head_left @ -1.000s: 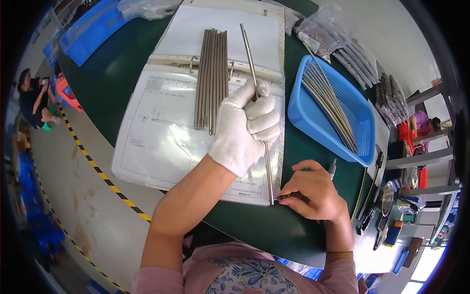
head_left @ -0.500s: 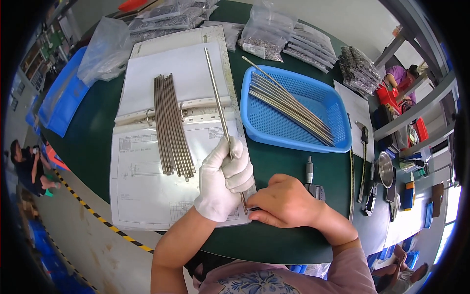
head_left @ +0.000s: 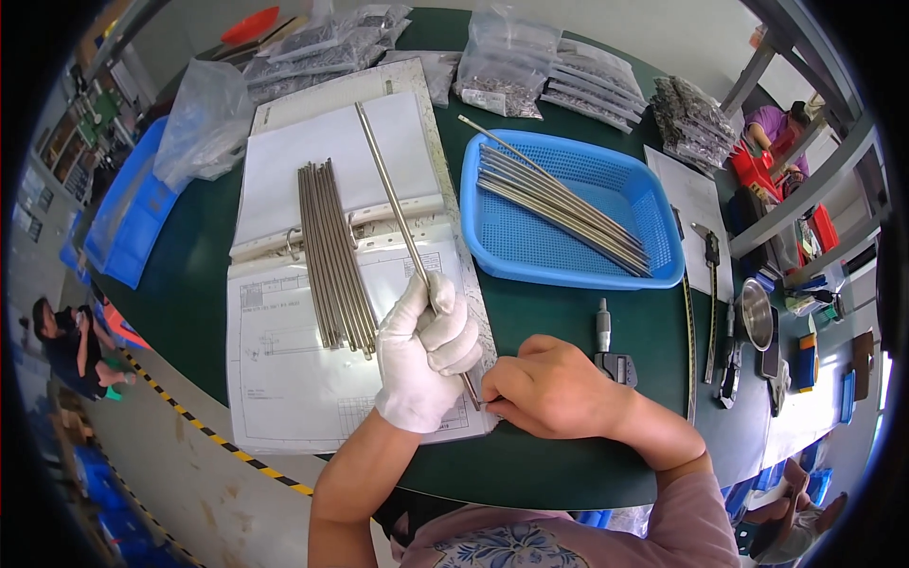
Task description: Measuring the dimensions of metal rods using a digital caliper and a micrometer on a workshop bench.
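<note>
My left hand (head_left: 428,350), in a white glove, is wrapped round a long thin metal rod (head_left: 390,194). The rod slants up and to the left; its lower end sticks out below the fist. Against that end my bare right hand (head_left: 559,386) is closed in a pinch. Whatever it holds there is small, dark and mostly hidden by the fingers. Left of the glove, a bundle of similar rods (head_left: 327,256) lies across an open ring binder (head_left: 275,379) with drawing sheets. More rods (head_left: 559,208) rest in a blue perforated basket (head_left: 634,194) at the right.
A digital micrometer (head_left: 615,364) lies beyond my right hand. Further right are a caliper (head_left: 712,251), a tape-like strip (head_left: 689,350) and a metal bowl (head_left: 755,312). Plastic bags of small parts (head_left: 507,85) line the back edge; a blue bin (head_left: 128,218) stands left. Other people are farther off.
The rod's upper end has swung a little to the left. My right hand still pinches near its lower end, with less of the dark thing showing. The whole view has shifted slightly.
</note>
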`<state>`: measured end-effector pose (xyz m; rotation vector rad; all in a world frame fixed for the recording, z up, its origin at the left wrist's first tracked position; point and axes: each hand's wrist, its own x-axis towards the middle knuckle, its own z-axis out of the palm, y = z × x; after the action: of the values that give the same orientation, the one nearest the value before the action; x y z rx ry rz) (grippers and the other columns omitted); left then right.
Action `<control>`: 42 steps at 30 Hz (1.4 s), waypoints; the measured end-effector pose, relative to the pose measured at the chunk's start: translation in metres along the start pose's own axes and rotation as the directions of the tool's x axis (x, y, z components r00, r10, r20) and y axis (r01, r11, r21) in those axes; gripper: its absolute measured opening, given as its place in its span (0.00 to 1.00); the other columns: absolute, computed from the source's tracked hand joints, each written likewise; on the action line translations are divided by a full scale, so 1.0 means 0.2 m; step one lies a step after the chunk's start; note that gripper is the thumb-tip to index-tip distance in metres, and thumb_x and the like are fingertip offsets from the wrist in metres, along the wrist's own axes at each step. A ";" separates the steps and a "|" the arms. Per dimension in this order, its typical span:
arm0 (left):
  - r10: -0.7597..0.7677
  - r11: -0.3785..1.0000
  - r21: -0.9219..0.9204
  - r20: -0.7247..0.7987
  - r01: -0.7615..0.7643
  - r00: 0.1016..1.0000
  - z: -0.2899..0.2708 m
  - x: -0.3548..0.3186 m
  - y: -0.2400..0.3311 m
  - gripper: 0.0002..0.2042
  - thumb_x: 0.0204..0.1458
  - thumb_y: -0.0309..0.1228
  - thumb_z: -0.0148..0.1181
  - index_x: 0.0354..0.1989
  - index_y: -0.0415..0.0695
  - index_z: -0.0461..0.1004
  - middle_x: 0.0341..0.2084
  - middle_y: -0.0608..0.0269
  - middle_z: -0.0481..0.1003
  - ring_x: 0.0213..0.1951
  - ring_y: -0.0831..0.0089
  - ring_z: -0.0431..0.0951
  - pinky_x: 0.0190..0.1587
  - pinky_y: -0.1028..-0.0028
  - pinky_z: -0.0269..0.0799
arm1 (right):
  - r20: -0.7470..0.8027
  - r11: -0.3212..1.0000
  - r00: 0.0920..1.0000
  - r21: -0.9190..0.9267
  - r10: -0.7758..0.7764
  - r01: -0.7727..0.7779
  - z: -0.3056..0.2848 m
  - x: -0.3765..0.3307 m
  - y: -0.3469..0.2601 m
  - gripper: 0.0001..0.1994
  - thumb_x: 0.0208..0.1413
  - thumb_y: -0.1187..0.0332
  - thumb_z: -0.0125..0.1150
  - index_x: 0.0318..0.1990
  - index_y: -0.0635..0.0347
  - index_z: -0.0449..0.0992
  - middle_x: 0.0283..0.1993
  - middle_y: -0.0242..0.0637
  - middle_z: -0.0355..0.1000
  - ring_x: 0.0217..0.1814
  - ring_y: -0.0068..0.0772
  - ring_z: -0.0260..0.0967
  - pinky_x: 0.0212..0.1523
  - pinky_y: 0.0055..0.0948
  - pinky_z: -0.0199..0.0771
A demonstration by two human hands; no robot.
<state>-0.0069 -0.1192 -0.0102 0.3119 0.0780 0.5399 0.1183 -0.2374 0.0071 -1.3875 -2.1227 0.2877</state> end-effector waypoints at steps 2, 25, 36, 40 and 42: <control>-0.001 1.000 0.000 0.013 0.001 1.000 -0.01 0.00 0.01 0.17 0.61 0.41 0.36 0.25 0.47 0.65 0.09 0.77 0.49 0.09 0.84 0.46 0.12 0.81 0.42 | 0.077 0.999 0.997 -0.049 0.017 -0.014 -0.01 -0.01 0.00 0.07 0.47 0.68 0.59 0.30 0.55 0.67 0.23 0.31 0.65 0.22 0.35 0.64 0.29 0.30 0.63; -0.065 0.993 -0.098 -0.022 0.062 0.998 -0.04 0.01 -0.05 0.17 0.60 0.44 0.40 0.23 0.48 0.65 0.08 0.77 0.48 0.09 0.84 0.46 0.10 0.81 0.41 | 0.157 0.989 0.984 -0.112 -0.082 0.100 -0.01 0.00 0.01 0.07 0.44 0.64 0.60 0.28 0.54 0.71 0.22 0.32 0.66 0.19 0.35 0.63 0.27 0.31 0.62; -0.021 0.999 -0.049 -0.014 0.020 1.000 -0.05 0.04 -0.05 0.15 0.60 0.44 0.41 0.25 0.50 0.66 0.08 0.80 0.49 0.09 0.87 0.46 0.10 0.82 0.39 | 0.146 0.988 0.989 -0.149 -0.004 0.026 -0.01 0.01 0.03 0.08 0.40 0.66 0.64 0.27 0.55 0.71 0.20 0.30 0.68 0.19 0.34 0.64 0.28 0.31 0.61; -0.018 0.999 -0.050 -0.009 0.018 1.000 -0.04 0.04 -0.04 0.15 0.60 0.44 0.41 0.25 0.50 0.66 0.08 0.80 0.49 0.09 0.87 0.46 0.10 0.82 0.39 | 0.079 0.994 0.994 -0.079 0.081 -0.075 -0.01 0.02 0.01 0.07 0.41 0.67 0.63 0.25 0.54 0.70 0.19 0.31 0.67 0.18 0.35 0.63 0.27 0.31 0.61; -0.028 0.997 -0.072 -0.007 0.028 1.000 -0.04 0.03 -0.04 0.15 0.60 0.44 0.41 0.25 0.50 0.66 0.08 0.80 0.49 0.09 0.87 0.46 0.11 0.83 0.39 | 0.121 0.998 0.992 -0.064 0.030 -0.023 -0.03 0.03 0.01 0.07 0.40 0.67 0.63 0.26 0.54 0.70 0.19 0.32 0.67 0.18 0.35 0.63 0.27 0.31 0.61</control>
<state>0.0012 -0.1198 -0.0209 0.2382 0.0700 0.5150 0.1212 -0.2319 0.0139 -1.4687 -2.2313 0.3271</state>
